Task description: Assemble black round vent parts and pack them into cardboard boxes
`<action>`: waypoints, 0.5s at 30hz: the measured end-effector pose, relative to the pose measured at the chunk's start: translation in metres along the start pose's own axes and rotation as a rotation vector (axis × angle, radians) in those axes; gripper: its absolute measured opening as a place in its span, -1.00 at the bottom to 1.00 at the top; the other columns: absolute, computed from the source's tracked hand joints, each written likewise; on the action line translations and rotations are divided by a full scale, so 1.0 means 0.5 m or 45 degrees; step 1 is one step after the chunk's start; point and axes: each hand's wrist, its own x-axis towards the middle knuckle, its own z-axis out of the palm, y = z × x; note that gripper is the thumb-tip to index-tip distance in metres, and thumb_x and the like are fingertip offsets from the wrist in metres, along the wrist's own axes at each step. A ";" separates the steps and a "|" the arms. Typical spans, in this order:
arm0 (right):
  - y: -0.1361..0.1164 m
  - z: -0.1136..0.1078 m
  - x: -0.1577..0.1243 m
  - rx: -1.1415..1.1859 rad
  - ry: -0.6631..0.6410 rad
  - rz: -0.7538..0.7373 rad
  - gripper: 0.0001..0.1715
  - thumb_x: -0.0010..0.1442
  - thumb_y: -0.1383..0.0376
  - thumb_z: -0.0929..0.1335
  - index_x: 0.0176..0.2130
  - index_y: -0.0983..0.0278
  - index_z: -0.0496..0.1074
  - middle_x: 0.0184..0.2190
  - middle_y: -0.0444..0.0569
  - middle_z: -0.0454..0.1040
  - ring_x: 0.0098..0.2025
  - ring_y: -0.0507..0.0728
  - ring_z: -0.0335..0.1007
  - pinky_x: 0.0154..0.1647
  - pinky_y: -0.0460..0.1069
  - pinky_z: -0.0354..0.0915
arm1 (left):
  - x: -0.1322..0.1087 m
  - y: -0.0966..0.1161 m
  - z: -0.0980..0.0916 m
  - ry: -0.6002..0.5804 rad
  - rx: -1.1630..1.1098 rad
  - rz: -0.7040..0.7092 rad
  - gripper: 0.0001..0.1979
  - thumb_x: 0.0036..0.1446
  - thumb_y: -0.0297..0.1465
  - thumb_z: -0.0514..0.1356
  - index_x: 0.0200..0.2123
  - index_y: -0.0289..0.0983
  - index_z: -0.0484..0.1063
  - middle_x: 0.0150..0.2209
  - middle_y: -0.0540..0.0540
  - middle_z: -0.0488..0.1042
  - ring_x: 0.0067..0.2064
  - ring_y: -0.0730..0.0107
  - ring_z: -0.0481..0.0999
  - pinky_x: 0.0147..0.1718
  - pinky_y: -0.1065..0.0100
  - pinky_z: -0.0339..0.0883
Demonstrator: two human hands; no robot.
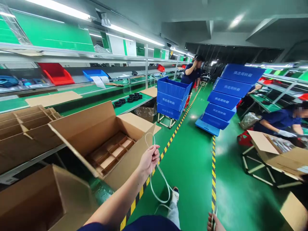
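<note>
Head cam, L hand (150,158) gripping 1 white cord (163,202), R hand (215,222), grip unclear

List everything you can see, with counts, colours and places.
Cord: one, white, centre.
Cardboard boxes: several, brown, left and right.
Black rings: several, black, on green workbench.
Crates: two stacks, blue, ahead.
Bins: several, red, left side.
Floor tape: two strips, yellow and black, on floor.
Lights: several, white, overhead.
Workers: at least two, navy clothes, ahead and right.
Shoe: one, white, bottom centre.
Left grip: one, bare, centre, holding cord.
Right grip: one, bare, bottom edge.
</note>
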 end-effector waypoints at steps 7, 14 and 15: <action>-0.326 0.196 0.412 0.047 0.185 -0.074 -0.60 -0.44 -0.01 0.47 -0.58 -0.01 0.28 -0.62 -0.11 0.39 -0.63 0.31 0.44 -0.71 0.22 0.37 | 0.346 0.046 0.155 0.231 -0.138 0.117 -0.79 0.43 -0.52 -0.02 -0.28 -0.37 0.34 -0.58 0.14 0.15 -0.68 0.72 0.02 -0.73 0.57 -0.19; -0.686 0.707 0.710 -0.221 -0.318 -0.096 -0.66 -0.12 0.18 0.51 -0.38 0.24 0.37 -0.63 -0.23 0.29 -0.63 -0.02 0.31 -0.67 -0.14 0.27 | 0.579 0.149 0.190 0.512 -0.211 0.487 -0.77 0.42 -0.56 -0.03 -0.27 -0.39 0.37 -0.60 0.14 0.15 -0.70 0.71 0.05 -0.75 0.59 -0.14; -0.709 0.783 0.749 -0.254 -0.368 -0.086 -0.71 -0.07 0.24 0.49 -0.34 0.27 0.40 -0.61 -0.22 0.32 -0.62 -0.04 0.31 -0.66 -0.16 0.26 | 0.609 0.161 0.180 0.556 -0.229 0.532 -0.77 0.41 -0.57 -0.03 -0.27 -0.39 0.38 -0.60 0.13 0.16 -0.70 0.71 0.06 -0.75 0.60 -0.13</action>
